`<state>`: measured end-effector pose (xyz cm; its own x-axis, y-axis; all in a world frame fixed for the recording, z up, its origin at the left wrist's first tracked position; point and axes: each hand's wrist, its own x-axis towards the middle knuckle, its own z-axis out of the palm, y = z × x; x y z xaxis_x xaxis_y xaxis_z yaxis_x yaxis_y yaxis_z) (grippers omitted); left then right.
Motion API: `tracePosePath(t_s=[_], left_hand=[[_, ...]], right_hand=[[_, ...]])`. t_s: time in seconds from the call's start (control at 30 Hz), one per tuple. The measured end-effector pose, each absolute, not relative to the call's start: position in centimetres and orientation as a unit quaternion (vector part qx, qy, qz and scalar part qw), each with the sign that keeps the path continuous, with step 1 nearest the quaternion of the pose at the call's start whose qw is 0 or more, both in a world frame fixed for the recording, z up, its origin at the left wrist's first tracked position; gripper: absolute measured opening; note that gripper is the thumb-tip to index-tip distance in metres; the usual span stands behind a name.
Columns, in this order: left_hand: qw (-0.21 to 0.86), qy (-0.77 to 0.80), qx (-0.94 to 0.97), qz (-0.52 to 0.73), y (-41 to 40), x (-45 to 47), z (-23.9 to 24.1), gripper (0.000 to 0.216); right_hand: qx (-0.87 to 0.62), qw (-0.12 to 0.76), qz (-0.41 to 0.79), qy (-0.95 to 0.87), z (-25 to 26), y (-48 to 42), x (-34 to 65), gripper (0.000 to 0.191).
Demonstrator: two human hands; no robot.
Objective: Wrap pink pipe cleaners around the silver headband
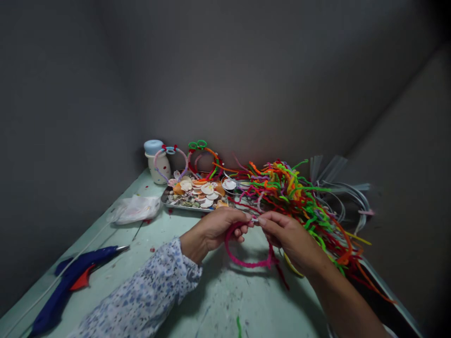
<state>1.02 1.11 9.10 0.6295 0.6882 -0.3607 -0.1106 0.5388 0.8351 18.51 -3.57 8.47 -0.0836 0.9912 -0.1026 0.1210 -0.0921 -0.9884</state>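
Over the middle of the table I hold a ring wrapped in magenta pipe cleaner. My left hand is closed on its upper left part, thumb and fingers pinched near the top. From the other side, my right hand pinches the top of the ring between thumb and forefinger. A short pale, bare piece shows between the two sets of fingertips. At the ring's lower right the magenta pipe cleaner bunches up, and a dark red strand hangs there. The right fingers partly hide the ring's right side.
A blue glue gun lies at left, near a clear plastic bag. Behind my hands stands a metal tray of shells, with a lidded jar and finished-looking headbands behind. Many colourful pipe cleaners and clear hoops lie right.
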Motion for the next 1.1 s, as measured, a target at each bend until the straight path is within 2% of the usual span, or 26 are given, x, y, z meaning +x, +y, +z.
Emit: tracePosePath(t_s=[0.3,0.5,0.8,1.1], left_hand=[[0.783,0.325,0.436,0.302,0.97,1.1,9.04,0.012],[0.798,0.317,0.436,0.269,1.0,0.95,9.39,0.018],[0.798,0.331,0.421,0.277,1.0,1.09,9.54,0.006],[0.778,0.334,0.438,0.302,1.04,1.19,9.31,0.007]], right_hand=[[-0.534,0.426,0.519,-0.515,8.28,-3.39,18.58,0.028],[-0.533,0.431,0.515,-0.515,8.18,-3.33,18.82,0.027],[-0.536,0.419,0.518,-0.519,8.11,-3.3,18.88,0.028],[-0.533,0.425,0.531,-0.503,8.4,-3.38,18.59,0.029]])
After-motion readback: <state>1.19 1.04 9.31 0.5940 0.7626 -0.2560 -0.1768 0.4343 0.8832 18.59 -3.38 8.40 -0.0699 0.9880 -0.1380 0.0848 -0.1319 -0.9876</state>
